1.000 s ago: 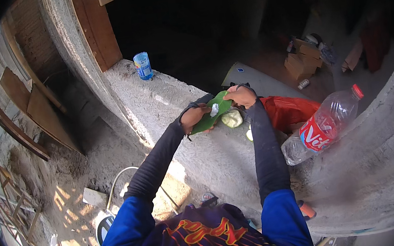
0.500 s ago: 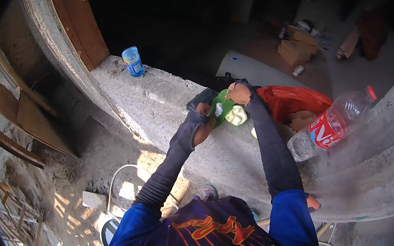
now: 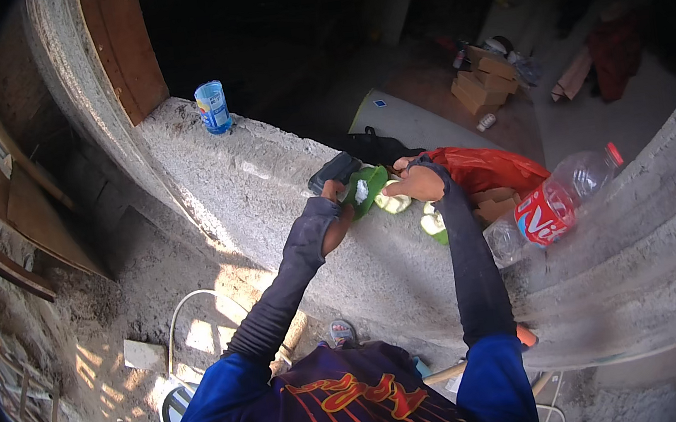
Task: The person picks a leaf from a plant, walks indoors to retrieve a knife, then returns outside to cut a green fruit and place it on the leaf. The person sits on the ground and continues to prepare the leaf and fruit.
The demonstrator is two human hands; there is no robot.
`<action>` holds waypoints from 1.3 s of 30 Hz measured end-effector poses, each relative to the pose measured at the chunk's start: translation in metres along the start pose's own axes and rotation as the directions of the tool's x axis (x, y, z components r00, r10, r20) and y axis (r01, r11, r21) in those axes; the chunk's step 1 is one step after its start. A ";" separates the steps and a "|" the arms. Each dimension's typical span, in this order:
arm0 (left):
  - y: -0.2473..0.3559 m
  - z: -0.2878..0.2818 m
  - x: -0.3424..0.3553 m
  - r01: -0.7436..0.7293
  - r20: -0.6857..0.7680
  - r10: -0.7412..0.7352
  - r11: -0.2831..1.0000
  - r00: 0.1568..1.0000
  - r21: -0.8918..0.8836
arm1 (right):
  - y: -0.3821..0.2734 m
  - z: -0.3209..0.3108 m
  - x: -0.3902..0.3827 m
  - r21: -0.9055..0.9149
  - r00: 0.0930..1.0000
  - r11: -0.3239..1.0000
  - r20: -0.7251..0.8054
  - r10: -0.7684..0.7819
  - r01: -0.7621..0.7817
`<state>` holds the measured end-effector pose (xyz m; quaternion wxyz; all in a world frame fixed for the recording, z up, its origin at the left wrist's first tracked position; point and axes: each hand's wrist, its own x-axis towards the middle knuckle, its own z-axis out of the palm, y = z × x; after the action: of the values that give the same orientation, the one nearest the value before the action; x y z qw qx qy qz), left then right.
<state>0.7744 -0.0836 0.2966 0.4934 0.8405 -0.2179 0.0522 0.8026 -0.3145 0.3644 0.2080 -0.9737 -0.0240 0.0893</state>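
Observation:
My left hand (image 3: pixel 336 226) grips a green leaf (image 3: pixel 370 184) that has a small white patch on it, over the concrete ledge (image 3: pixel 282 159). My right hand (image 3: pixel 425 182) is just right of the leaf, its fingers drawn together; whatever they may hold is hidden. Below them, a pale green-white piece (image 3: pixel 392 203) sits on the ledge, partly covered by the right hand. A second pale piece with a green edge (image 3: pixel 433 223) lies nearer me, beside my right forearm. Against the leaf's far left side rests a dark case-like object (image 3: pixel 333 171).
A red plastic bag (image 3: pixel 487 167) lies beyond my right forearm, close to a large clear bottle with a red label (image 3: pixel 545 214). On the ledge's left end stands a blue translucent container (image 3: pixel 213 108). Cardboard boxes (image 3: pixel 484 88) lie on the dark floor beyond.
My right hand has shifted from above the leaf to its right side and turned lower. The leaf stays in my left hand. The second pale piece shows more fully. The whole view has shifted slightly.

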 end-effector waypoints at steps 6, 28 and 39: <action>-0.018 0.010 0.001 -0.066 -0.014 0.065 0.996 0.998 -0.052 | -0.009 0.018 -0.022 -0.212 0.995 0.973 0.011 -0.096 0.096; -0.026 0.014 -0.011 -0.002 -0.031 -0.006 0.972 0.999 -0.235 | -0.003 -0.005 0.018 0.811 0.976 0.581 0.176 -0.128 -0.070; -0.031 0.017 -0.016 -0.006 -0.028 -0.006 0.921 1.000 -0.390 | -0.009 0.004 0.023 0.642 0.969 0.765 0.217 -0.118 -0.051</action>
<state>0.7701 -0.0805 0.2582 0.6539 0.7246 -0.2168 0.0198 0.8247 -0.3024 0.3605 0.5256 -0.8242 -0.0350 0.2077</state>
